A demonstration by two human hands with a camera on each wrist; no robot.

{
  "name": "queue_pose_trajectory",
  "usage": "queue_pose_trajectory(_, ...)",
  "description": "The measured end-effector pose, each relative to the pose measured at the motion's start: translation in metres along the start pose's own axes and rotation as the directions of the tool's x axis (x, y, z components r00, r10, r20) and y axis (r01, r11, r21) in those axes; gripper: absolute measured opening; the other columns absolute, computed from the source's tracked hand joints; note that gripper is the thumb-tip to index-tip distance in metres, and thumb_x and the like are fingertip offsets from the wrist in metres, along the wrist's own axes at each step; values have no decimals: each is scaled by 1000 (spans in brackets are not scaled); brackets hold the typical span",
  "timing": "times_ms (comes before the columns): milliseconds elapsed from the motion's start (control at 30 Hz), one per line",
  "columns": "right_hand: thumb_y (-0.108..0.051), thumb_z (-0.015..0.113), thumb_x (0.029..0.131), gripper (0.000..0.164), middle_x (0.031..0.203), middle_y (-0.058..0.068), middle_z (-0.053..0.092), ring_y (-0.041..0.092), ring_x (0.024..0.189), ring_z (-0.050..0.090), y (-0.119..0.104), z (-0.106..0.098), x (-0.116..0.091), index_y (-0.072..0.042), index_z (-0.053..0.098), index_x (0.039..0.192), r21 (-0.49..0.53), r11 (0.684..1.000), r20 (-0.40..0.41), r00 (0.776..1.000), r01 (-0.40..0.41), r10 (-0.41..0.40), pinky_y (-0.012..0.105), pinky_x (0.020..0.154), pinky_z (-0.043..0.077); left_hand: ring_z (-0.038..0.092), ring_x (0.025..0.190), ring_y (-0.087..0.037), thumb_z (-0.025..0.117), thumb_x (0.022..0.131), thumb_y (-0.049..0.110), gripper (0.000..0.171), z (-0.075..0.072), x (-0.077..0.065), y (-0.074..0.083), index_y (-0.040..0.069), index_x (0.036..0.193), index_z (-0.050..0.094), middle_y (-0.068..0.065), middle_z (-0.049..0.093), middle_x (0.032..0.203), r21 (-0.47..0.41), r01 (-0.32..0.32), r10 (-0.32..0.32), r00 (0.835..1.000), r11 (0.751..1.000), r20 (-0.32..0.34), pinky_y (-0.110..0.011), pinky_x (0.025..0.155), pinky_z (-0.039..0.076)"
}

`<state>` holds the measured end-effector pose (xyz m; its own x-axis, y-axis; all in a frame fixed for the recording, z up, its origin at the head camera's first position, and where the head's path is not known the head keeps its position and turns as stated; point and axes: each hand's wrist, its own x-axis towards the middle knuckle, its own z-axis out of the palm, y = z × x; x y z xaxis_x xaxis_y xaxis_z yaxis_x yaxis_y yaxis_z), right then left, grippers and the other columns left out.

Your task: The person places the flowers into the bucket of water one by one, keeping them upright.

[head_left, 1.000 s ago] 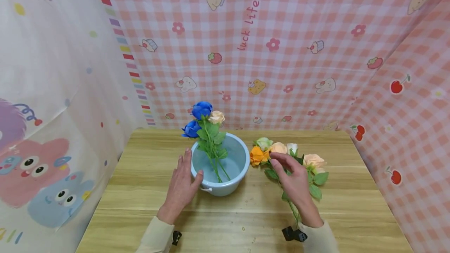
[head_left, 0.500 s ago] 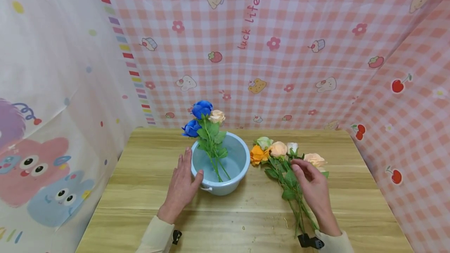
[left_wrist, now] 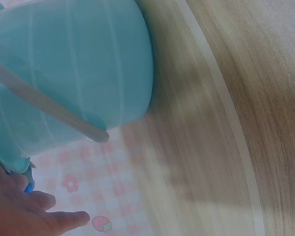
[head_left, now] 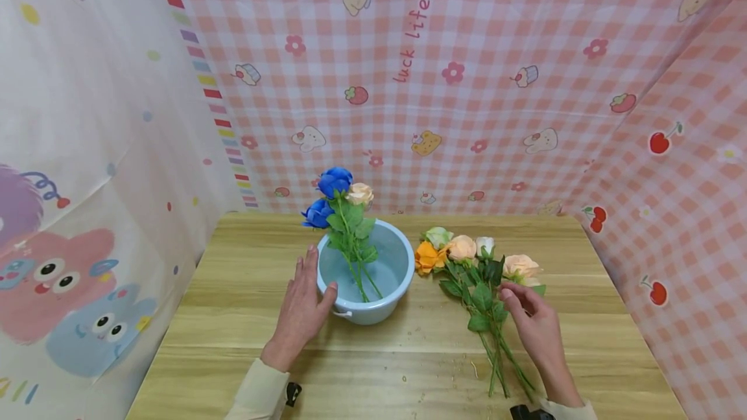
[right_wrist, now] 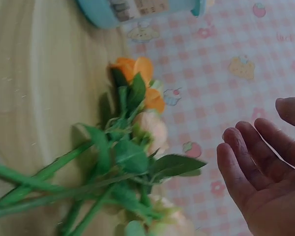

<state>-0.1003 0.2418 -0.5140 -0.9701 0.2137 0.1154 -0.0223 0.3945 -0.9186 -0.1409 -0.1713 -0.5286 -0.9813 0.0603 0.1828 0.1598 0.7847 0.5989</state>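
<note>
A light blue bucket (head_left: 373, 315) stands on the table, holding two blue roses (head_left: 335, 183) and a cream rose (head_left: 360, 194) whose stems lean to the left. My left hand (head_left: 300, 310) rests at the bucket's left rim with straight fingers; in the left wrist view it is beside the bucket wall (left_wrist: 83, 59). To the right lies a bunch of artificial flowers: an orange flower (head_left: 428, 257), peach roses (head_left: 521, 268), a white rose (head_left: 485, 246) and a pale green one (head_left: 438, 237). Above their leaves hovers my right hand (head_left: 538, 332), fingers loosely bent, holding nothing.
The bucket's white handle (left_wrist: 49, 104) hangs down its side. Small bits of debris lie on the wooden table (head_left: 350, 374) in front of the bucket. A pink checked cloth (head_left: 496, 109) hangs behind and to the right, a white printed cloth (head_left: 117, 148) at the left.
My right hand has moved right and toward me over the bunch, uncovering leaves and stems. The left hand, bucket and roses in it stay put.
</note>
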Motion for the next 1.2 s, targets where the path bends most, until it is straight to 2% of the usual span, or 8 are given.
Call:
queue_pose_trajectory(100,-31,58,107,42,122,25,70,-2,94,67,8,-1,-2,3,66,131,5,999,29,999,-39,39,16,80,56,17,155,-44,52,104,39,82,0,0,0,4,166,12,-13,15,172,-1,-3,3,1000,1000,-3,-72,115,25)
queue_pose_trajectory(233,-31,58,107,44,126,25,68,5,98,70,19,-1,-2,5,65,132,20,996,46,995,-85,84,21,83,59,18,155,-45,52,104,40,82,0,0,0,4,166,12,-14,15,172,-3,-4,4,1000,1000,-3,-72,116,25)
queue_pose_trajectory(533,-36,58,107,52,129,28,65,28,104,73,40,-1,-4,7,60,137,-7,976,89,972,-216,216,23,86,58,15,156,-43,51,104,40,82,-1,0,0,5,166,12,-13,13,172,-6,9,-9,1000,1000,11,-71,116,25)
queue_pose_trajectory(633,-32,58,107,49,126,28,66,25,98,74,48,-1,-5,8,60,136,-16,970,88,966,-242,243,22,82,58,14,156,-43,51,104,40,82,-1,0,0,5,166,11,-13,13,173,-8,13,-13,1000,1000,18,-71,117,24)
queue_pose_trajectory(767,-27,61,106,46,121,25,70,12,90,72,57,0,-5,8,61,135,-23,960,85,956,-279,280,20,78,57,15,156,-43,51,104,40,82,-1,-1,0,5,166,12,-13,13,172,-9,11,-11,1000,1000,15,-71,117,24)
queue_pose_trajectory(900,-26,63,105,44,119,22,71,3,90,66,64,0,-5,8,63,134,-68,954,94,950,-293,298,19,77,56,15,156,-43,51,104,40,81,-1,-1,0,5,166,12,-13,13,172,-9,7,-7,1000,1000,13,-71,117,25)
queue_pose_trajectory(1033,-29,66,103,44,119,18,72,5,93,64,70,1,-4,4,66,132,-133,948,99,948,-289,303,19,78,53,15,156,-43,51,104,40,81,-1,-1,0,5,166,12,-12,13,173,-14,6,-6,1000,1000,14,-71,117,25)
queue_pose_trajectory(1200,-30,71,100,46,115,15,73,10,94,65,73,3,-1,3,66,132,-158,944,116,944,-289,309,20,78,53,15,156,-44,51,104,40,81,-1,-1,1,6,166,12,-13,13,172,-17,7,-7,1000,1000,13,-71,116,25)
